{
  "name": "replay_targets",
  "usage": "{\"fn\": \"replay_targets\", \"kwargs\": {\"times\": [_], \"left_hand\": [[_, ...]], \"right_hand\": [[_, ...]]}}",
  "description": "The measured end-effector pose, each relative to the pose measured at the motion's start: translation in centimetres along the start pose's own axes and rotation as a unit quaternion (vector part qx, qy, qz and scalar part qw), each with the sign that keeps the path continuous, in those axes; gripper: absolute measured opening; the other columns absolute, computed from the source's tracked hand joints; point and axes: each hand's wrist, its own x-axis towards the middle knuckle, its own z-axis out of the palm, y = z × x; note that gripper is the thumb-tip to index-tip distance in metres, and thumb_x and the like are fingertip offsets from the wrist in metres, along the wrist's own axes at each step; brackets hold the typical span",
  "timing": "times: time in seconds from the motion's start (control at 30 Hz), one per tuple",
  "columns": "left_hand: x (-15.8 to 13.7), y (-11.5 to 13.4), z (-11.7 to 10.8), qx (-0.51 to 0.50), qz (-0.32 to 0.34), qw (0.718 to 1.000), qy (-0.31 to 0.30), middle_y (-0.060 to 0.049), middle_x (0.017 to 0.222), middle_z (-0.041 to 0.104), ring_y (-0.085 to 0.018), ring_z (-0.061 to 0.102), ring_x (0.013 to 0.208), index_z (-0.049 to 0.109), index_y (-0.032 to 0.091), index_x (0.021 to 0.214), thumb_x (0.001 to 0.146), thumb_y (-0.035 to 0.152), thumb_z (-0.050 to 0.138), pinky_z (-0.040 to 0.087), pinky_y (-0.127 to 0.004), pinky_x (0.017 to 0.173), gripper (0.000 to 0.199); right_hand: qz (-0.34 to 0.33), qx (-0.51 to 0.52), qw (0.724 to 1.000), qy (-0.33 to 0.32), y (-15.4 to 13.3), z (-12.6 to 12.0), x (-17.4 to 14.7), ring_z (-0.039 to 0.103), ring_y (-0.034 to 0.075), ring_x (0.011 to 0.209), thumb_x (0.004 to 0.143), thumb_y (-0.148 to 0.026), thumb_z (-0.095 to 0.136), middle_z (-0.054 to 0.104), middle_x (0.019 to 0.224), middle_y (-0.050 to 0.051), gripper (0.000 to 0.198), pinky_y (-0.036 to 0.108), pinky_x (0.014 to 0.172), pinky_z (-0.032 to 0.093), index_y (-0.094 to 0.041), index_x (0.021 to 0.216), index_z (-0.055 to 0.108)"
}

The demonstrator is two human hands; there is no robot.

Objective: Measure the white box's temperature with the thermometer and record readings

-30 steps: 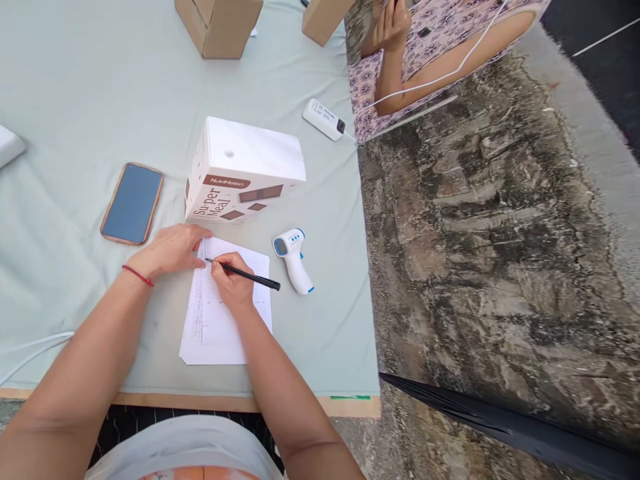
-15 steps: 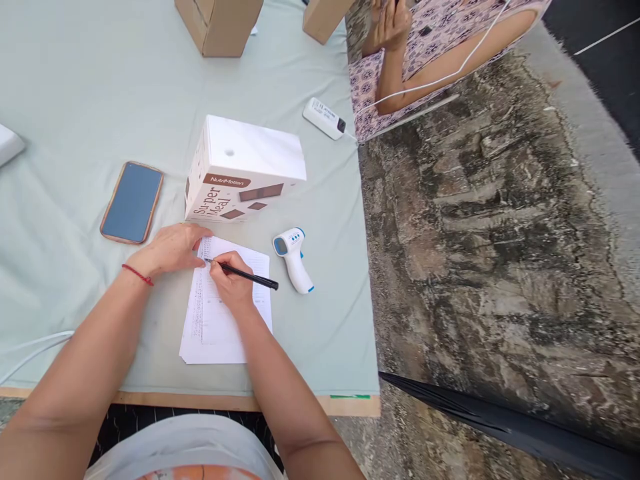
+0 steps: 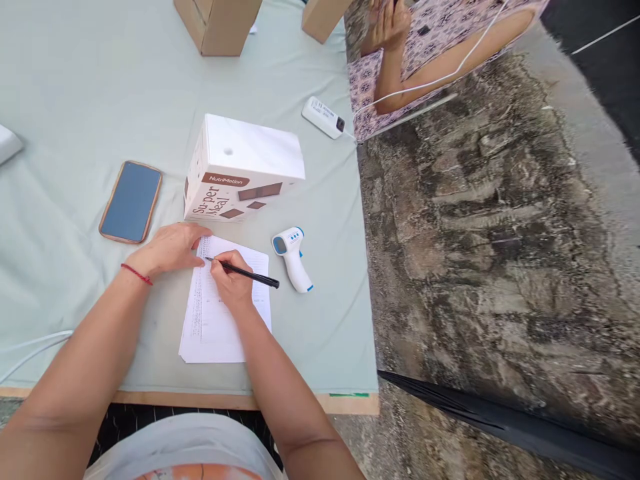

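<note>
A stack of white paper sheets [image 3: 217, 327], printed and bearing dense marks along its left side, lies on the cloth-covered table. My right hand [image 3: 233, 280] grips a black pen [image 3: 255, 275], its tip touching or just above the top sheet near the upper left. Resting at the upper left edge of the stack, my left hand [image 3: 177, 248] has its thumb and fingers apart and holds nothing. Behind the paper stands a white NutriMotion Super Meal box [image 3: 255, 150]. To the right of the stack lies a white and blue infrared thermometer [image 3: 295, 263].
A smartphone [image 3: 131, 202] lies left of the box. A white device with a cable [image 3: 323, 117] sits near the table's right edge. Cardboard boxes [image 3: 225, 30] stand at the back. Another person's arm [image 3: 450, 67] is at upper right. Rough stone ground [image 3: 475, 253] borders the table.
Almost nothing differs. The view has shifted very slightly, and the pen has tilted a little in my right hand.
</note>
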Motion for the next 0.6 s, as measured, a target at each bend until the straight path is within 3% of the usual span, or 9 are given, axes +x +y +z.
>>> {"fn": "replay_targets", "kwargs": {"times": [0.6], "left_hand": [[-0.03, 0.13, -0.08, 0.004, -0.012, 1.000, -0.013, -0.003, 0.105, 0.064, -0.021, 0.060, 0.099, 0.060, 0.020, 0.128, 0.082, 0.027, 0.068, 0.038, -0.029, 0.069, 0.048]], "right_hand": [[-0.015, 0.011, 1.000, 0.003, -0.01, 0.05, 0.00, 0.047, 0.014, 0.060, 0.076, -0.038, 0.053, 0.053, 0.064, -0.001, 0.020, 0.026, 0.057, 0.040, -0.019, 0.070, 0.055]]}}
